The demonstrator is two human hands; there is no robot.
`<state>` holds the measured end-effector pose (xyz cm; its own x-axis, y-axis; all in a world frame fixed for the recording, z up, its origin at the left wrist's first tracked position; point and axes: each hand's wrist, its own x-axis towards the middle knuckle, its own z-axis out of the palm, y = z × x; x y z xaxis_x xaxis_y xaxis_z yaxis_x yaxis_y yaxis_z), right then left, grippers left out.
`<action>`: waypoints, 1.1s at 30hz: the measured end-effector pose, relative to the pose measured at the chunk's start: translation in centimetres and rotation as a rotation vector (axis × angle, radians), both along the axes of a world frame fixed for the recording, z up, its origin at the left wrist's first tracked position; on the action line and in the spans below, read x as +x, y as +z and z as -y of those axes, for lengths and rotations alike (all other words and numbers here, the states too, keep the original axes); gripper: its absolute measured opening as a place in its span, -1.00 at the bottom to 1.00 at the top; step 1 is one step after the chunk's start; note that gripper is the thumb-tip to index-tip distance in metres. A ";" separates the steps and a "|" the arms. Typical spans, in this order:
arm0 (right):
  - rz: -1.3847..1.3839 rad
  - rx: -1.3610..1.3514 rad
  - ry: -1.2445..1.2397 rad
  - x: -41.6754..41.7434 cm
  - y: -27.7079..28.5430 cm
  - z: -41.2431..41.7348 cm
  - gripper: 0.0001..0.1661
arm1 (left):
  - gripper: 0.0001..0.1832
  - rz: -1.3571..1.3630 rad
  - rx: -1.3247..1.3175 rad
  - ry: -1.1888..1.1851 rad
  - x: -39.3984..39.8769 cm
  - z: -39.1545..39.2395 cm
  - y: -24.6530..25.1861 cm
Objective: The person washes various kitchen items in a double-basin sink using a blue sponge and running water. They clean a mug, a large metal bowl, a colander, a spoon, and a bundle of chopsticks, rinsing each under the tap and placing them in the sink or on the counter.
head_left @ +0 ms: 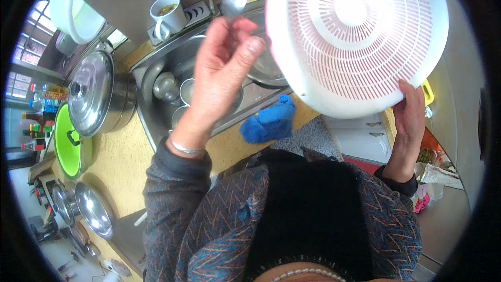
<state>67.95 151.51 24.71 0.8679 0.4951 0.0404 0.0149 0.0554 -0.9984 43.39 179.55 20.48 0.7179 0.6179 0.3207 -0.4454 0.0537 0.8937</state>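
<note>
My left hand [223,66] is raised over the steel sink, its fingers curled around the handle of a metal spoon [234,0] whose shiny bowl points up and is blurred. In my right hand [411,113] is the lower rim of a large white plastic colander [391,58], tilted so its slotted round base faces me. A pink edge shows along its left side. Below my left hand, the sink basin [156,103] holds a small white bowl [188,91] and other dishes, partly hidden by my forearm. A steel pan [266,68] sits in the right basin, partly behind the colander.
On the sink's front edge lies a blue cloth [270,121]. Behind the sink stands a white mug [168,13] with something in it. To the left are a lidded steel pot [94,94], a bright green basin [70,141] and a steel bowl [96,211]. Several bottles [43,105] line the far left.
</note>
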 end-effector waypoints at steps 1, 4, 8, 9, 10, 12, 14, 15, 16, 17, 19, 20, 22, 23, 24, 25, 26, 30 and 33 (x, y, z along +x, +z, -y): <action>0.025 -0.009 0.026 -0.7 0.4 -0.7 -0.53 | -0.69 0.012 0.061 0.014 -1.1 -0.4 0.3; 0.098 0.001 0.085 -2.3 1.0 -3.6 -0.56 | -0.68 -0.016 0.063 0.209 -4.2 -1.1 0.9; 0.236 -0.025 0.182 -5.1 -0.2 -9.0 -0.56 | -0.74 0.000 0.053 0.313 -9.0 -3.0 0.0; 0.285 0.003 0.227 -5.8 -0.8 -10.5 -0.57 | -0.74 -0.039 0.038 0.383 -10.0 -3.1 -0.3; 0.336 0.026 0.259 -6.7 -1.5 -11.6 -0.59 | -0.73 -0.077 0.019 0.439 -10.6 -3.3 -0.8; 0.440 0.064 0.305 -8.1 -2.7 -13.6 -0.62 | -0.71 -0.068 -0.075 0.595 -10.4 -3.1 -0.9; 0.540 0.104 0.338 -9.3 -3.7 -15.2 -0.65 | -0.70 -0.123 -0.063 0.605 -12.3 -4.0 -2.2; 0.549 0.129 0.347 -10.2 -3.8 -15.9 -0.66 | -0.69 -0.152 -0.059 0.607 -13.6 -4.6 -3.5; 0.557 0.151 0.353 -11.1 -4.0 -16.5 -0.67 | -0.70 -0.193 -0.083 0.604 -14.7 -5.0 -4.6; 0.564 0.174 0.358 -11.6 -4.1 -16.8 -0.68 | -0.71 -0.219 -0.090 0.588 -15.5 -5.2 -5.3; 0.649 0.111 0.397 -11.8 -4.3 -16.9 -0.69 | -0.72 -0.269 -0.104 0.551 -16.5 -5.2 -6.1; 0.664 0.090 0.415 -12.0 -4.2 -16.9 -0.68 | -0.74 -0.298 -0.147 0.565 -16.7 -5.1 -6.3; 0.654 0.073 0.431 -12.8 -3.8 -16.9 -0.73 | -0.76 -0.300 -0.151 0.556 -17.3 -5.1 -7.0; 0.678 0.072 0.425 -13.3 -3.5 -17.1 -0.75 | -0.77 -0.301 -0.153 0.550 -17.6 -5.1 -7.3; 0.704 0.070 0.420 -13.7 -3.2 -17.2 -0.76 | -0.82 -0.286 -0.173 0.549 -17.8 -5.2 -7.5; 0.729 0.068 0.415 -14.0 -2.9 -17.3 -0.77 | -0.86 -0.270 -0.192 0.547 -18.1 -5.3 -7.7; 0.762 0.060 0.403 -14.3 -2.6 -17.3 -0.77 | -0.89 -0.255 -0.212 0.545 -18.3 -5.3 -7.8; 0.979 0.028 0.356 -14.1 -2.3 -17.2 -0.80 | -0.93 -0.248 -0.218 0.546 -18.5 -5.5 -8.4; 1.068 -0.002 0.541 -13.0 -0.1 -15.7 -0.82 | -0.92 -0.224 -0.169 0.540 -18.0 -5.3 -8.2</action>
